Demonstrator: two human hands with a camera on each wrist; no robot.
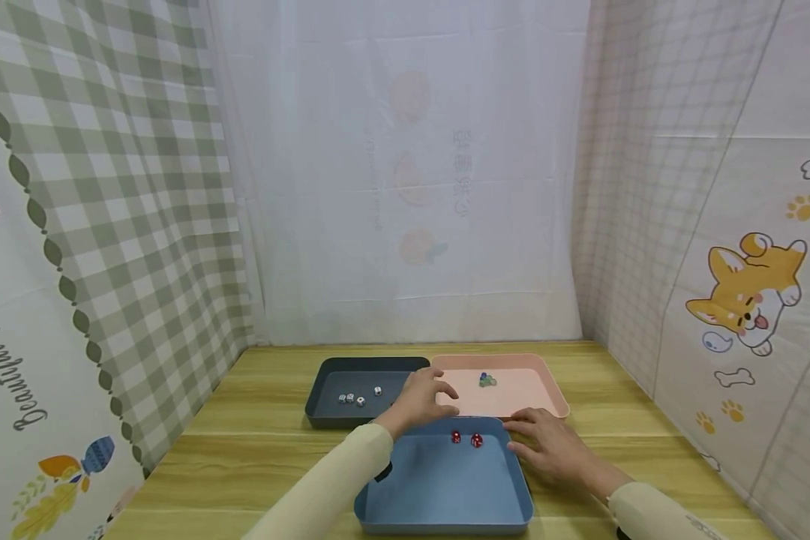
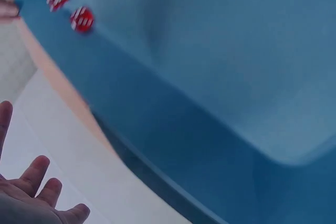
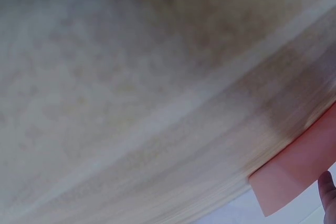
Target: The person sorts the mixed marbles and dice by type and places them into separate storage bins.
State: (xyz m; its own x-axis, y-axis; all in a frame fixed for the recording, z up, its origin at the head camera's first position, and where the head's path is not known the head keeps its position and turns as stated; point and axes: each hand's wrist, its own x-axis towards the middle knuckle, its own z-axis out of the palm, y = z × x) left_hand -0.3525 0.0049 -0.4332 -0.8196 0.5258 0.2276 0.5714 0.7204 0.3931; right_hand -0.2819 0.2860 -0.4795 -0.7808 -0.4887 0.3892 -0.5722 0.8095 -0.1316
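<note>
My left hand (image 1: 420,399) hangs over the spot where three trays meet, fingers spread and holding nothing. In the left wrist view its fingers (image 2: 35,174) stand apart beyond the rim of the blue tray (image 1: 445,487). Two red dice (image 1: 476,441) lie near that tray's far edge. My right hand (image 1: 550,446) is at the blue tray's far right corner, with fingertips right at its rim and the front edge of the pink tray (image 1: 555,397). In the right wrist view, only a finger (image 3: 326,190) shows, by the pink tray.
Several white dice (image 1: 361,401) sit in the black tray (image 1: 324,421) at the back left, partly covered by the left hand. A cluster of small greenish and blue pieces (image 1: 487,380) lies in the pink tray. Curtains (image 1: 405,187) enclose the wooden table (image 1: 243,442).
</note>
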